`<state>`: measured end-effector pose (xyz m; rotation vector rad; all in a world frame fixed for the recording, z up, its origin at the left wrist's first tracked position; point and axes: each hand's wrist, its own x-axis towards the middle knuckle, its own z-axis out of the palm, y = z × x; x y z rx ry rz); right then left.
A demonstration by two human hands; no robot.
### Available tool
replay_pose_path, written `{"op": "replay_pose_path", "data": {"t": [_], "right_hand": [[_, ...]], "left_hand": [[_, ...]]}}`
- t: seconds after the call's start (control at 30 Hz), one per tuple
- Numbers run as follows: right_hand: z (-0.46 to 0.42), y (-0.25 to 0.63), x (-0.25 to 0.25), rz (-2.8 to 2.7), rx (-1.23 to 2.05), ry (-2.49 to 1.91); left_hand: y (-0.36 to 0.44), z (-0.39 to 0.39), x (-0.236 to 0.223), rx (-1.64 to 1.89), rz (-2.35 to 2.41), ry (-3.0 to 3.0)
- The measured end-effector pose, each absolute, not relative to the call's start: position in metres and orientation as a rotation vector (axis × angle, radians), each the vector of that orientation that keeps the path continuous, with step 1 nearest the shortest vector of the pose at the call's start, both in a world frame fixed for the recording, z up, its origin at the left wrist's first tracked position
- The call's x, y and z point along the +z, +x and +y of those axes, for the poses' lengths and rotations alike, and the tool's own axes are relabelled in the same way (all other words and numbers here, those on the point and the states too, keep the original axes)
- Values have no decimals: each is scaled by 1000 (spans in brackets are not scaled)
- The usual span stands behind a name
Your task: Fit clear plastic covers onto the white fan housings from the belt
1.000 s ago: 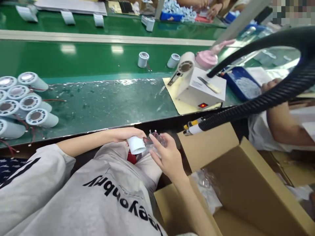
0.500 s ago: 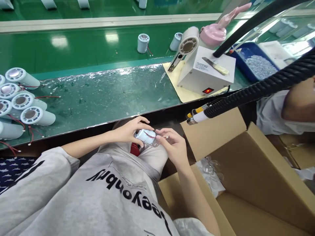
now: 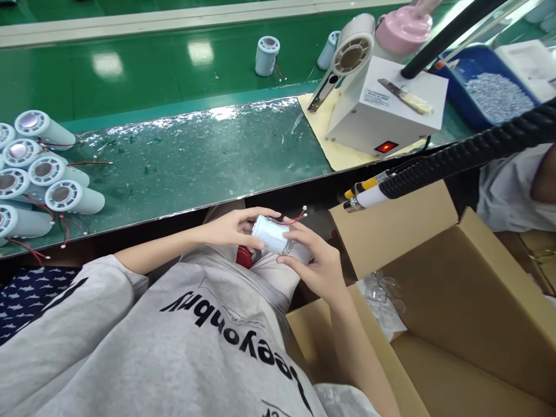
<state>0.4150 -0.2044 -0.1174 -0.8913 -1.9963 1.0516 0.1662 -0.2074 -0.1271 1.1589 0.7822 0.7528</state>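
Observation:
Over my lap, below the bench edge, both hands hold one small white cylinder (image 3: 273, 234) with thin red wires ending in a white plug. My left hand (image 3: 232, 227) grips its left end with curled fingers. My right hand (image 3: 315, 260) wraps round its right end, where a clear plastic piece seems to sit. A group of like white cylinders (image 3: 39, 174) with red wires lies on the bench at the far left.
A white box machine (image 3: 386, 110) with a red lit switch stands on yellow paper at the right. A black ribbed hose (image 3: 460, 159) crosses above an open cardboard box (image 3: 434, 324) holding clear plastic bags. Two cylinders (image 3: 266, 56) stand on the green conveyor. Another person's sleeve (image 3: 508, 185) is at right.
The cylinder has been turned from upright to lying sideways between my hands, and its red wires now stick out above. The view has tilted down and shifted slightly.

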Motion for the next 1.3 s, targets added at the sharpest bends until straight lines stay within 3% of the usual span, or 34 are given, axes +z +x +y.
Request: {"op": "replay_pose_path", "data": {"t": [0.73,1.3], "right_hand": [[-211,414,-113,-1539,1600,-1083],[-211,399,-117,-1135,1956,-1235]], "left_hand": [[161,-210,-113,744,737,1597],[160,-212,-111,737,760,1583]]}}
